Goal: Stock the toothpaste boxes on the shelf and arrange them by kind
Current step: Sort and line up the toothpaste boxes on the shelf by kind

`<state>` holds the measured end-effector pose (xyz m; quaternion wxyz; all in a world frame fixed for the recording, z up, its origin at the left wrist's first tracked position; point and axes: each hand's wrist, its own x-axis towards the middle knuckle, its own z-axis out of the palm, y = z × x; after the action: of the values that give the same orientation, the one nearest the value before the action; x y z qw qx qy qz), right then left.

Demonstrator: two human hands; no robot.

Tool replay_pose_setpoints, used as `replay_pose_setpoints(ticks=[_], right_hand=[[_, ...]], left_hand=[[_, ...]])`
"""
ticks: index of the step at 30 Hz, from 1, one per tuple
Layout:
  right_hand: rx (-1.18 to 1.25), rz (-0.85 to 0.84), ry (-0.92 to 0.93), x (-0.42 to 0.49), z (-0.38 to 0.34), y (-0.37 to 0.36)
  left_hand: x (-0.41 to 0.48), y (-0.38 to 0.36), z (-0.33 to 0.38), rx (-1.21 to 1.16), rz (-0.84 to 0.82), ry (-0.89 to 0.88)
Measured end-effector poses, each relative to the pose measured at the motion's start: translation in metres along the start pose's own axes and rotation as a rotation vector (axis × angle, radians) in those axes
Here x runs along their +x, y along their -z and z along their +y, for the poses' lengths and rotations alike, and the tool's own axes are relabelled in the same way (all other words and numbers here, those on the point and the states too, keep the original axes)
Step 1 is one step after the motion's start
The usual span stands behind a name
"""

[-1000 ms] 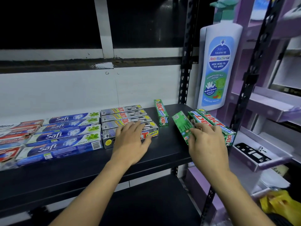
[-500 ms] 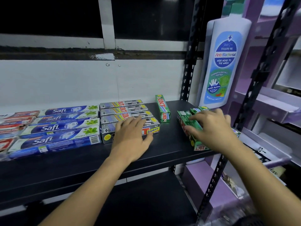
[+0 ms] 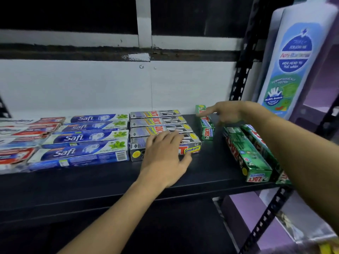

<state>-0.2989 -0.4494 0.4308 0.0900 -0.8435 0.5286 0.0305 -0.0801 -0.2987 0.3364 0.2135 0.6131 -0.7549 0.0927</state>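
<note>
Four silver Zact Smokers boxes (image 3: 157, 123) lie in a neat row mid-shelf, and the left hand (image 3: 165, 154) rests flat on the front one, fingers (image 3: 172, 137) straight and gripping nothing. The right hand (image 3: 233, 112) reaches to the back of the shelf (image 3: 110, 182), fingers stretched loosely toward a lone green Zact box (image 3: 207, 125) just beside the silver row. Blur hides whether they touch it, but nothing is clasped. Two more green boxes (image 3: 246, 154) lie well apart from it at the right end, skewed, their front ends at the shelf's lip. Likely the lone box is meant to join them. The right forearm passes directly over that pair, so a low sweep back could nudge them off the edge. A hasty fingertip drag could also spin the lone box into the silver row and knock it crooked, though the left hand looks placed to brace it
</note>
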Motion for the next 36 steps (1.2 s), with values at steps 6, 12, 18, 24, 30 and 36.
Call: replay_pose_setpoints(ticks=[6, 12, 18, 24, 30, 36], right_hand=[[-0.106, -0.041, -0.006, 0.021, -0.001, 0.009], [-0.116, -0.067, -0.110, 0.020, 0.007, 0.019], [0.059, 0.237, -0.112, 0.023, 0.016, -0.004], [0.029, 0.200, -0.095, 0.028, 0.019, -0.005], [0.135, 0.027, -0.085, 0.044, 0.006, 0.000], [0.201, 0.034, -0.043, 0.045, 0.001, 0.003]], left_hand=[[0.000, 0.001, 0.000, -0.002, -0.005, 0.000], [0.001, 0.002, 0.000, -0.002, -0.018, 0.007], [0.000, 0.003, 0.000, -0.008, -0.019, 0.007], [0.001, 0.002, 0.000, -0.011, -0.009, 0.003], [-0.001, 0.002, 0.000, -0.026, 0.005, -0.004], [0.000, 0.002, -0.001, -0.030, 0.006, -0.005]])
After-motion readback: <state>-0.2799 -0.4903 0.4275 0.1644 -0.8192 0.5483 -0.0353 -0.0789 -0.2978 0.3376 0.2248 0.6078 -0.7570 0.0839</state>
